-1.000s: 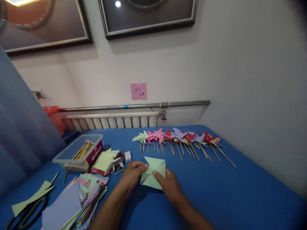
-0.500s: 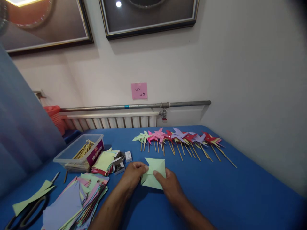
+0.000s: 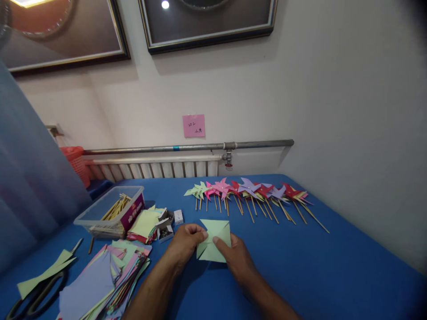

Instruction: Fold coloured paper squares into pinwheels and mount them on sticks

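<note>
Your left hand [image 3: 185, 242] and right hand [image 3: 237, 257] pinch opposite sides of the green paper [image 3: 217, 231] over the tabletop [image 3: 310, 275], short of the pinwheels [image 3: 249, 186] by its far edge; an outward tug could tear it where it is cut.

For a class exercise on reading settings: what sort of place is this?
Likely an indoor room used for papercraft: pinwheels and piled coloured paper lie on a blue surface, with a radiator along the wall.
</note>
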The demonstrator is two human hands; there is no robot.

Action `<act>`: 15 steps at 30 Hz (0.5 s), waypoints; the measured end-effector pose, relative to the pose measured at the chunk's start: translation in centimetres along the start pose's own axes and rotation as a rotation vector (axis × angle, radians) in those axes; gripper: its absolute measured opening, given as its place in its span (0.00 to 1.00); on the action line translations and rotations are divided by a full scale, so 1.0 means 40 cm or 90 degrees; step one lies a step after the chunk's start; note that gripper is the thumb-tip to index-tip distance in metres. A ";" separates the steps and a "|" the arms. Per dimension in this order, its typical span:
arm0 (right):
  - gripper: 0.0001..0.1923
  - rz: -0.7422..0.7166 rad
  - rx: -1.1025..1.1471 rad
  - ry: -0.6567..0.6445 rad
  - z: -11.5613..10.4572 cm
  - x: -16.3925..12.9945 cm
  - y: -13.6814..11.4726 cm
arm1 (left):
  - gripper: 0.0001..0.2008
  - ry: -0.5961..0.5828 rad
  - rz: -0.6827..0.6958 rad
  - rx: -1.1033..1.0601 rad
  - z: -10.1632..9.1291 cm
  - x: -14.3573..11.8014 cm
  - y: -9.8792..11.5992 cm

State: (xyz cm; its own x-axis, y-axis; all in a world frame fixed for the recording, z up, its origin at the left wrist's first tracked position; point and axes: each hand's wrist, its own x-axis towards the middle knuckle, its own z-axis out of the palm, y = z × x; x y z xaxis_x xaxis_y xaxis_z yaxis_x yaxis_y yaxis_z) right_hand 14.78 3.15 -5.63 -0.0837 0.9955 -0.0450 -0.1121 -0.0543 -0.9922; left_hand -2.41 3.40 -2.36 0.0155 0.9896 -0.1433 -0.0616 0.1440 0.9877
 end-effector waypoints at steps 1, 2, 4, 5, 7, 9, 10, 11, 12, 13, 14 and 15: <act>0.25 -0.001 -0.002 -0.001 -0.001 0.001 0.001 | 0.13 0.001 0.001 -0.003 0.001 0.001 -0.002; 0.25 0.001 -0.004 0.000 -0.001 0.001 0.002 | 0.14 0.001 0.000 -0.007 0.002 0.002 -0.004; 0.25 0.010 -0.015 0.009 -0.002 0.002 0.003 | 0.15 0.003 -0.002 -0.011 0.005 0.004 -0.006; 0.26 0.013 -0.020 0.012 -0.002 0.003 0.003 | 0.16 0.005 -0.004 -0.011 0.005 0.005 -0.006; 0.25 0.011 -0.026 0.012 -0.002 0.003 0.003 | 0.18 0.008 -0.009 -0.012 0.006 0.005 -0.004; 0.26 0.001 -0.026 0.005 -0.001 0.003 0.003 | 0.20 0.007 -0.011 -0.016 0.006 0.003 0.003; 0.26 -0.004 -0.022 0.001 -0.001 0.002 0.003 | 0.20 -0.001 -0.015 -0.019 0.005 0.001 0.007; 0.26 -0.006 -0.020 -0.002 0.000 0.002 0.002 | 0.20 -0.011 -0.019 -0.022 0.003 -0.001 0.012; 0.26 -0.006 -0.018 -0.006 0.001 0.000 0.001 | 0.19 -0.023 -0.023 -0.025 0.002 -0.004 0.017; 0.26 -0.006 -0.014 -0.014 0.002 -0.001 -0.001 | 0.19 -0.034 -0.027 -0.027 0.001 -0.007 0.021; 0.26 -0.007 -0.010 -0.023 0.004 -0.004 -0.003 | 0.19 -0.041 -0.030 -0.028 0.000 -0.010 0.024; 0.26 -0.007 -0.005 -0.033 0.005 -0.006 -0.006 | 0.19 -0.045 -0.030 -0.032 0.000 -0.012 0.026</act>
State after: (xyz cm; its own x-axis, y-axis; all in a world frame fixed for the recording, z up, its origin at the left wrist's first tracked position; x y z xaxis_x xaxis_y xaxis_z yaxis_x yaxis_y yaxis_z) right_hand 14.62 2.90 -5.35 -0.1342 0.9906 -0.0281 -0.1053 -0.0424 -0.9935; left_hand -2.48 3.06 -1.24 0.0905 0.9791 -0.1824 -0.1092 0.1918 0.9753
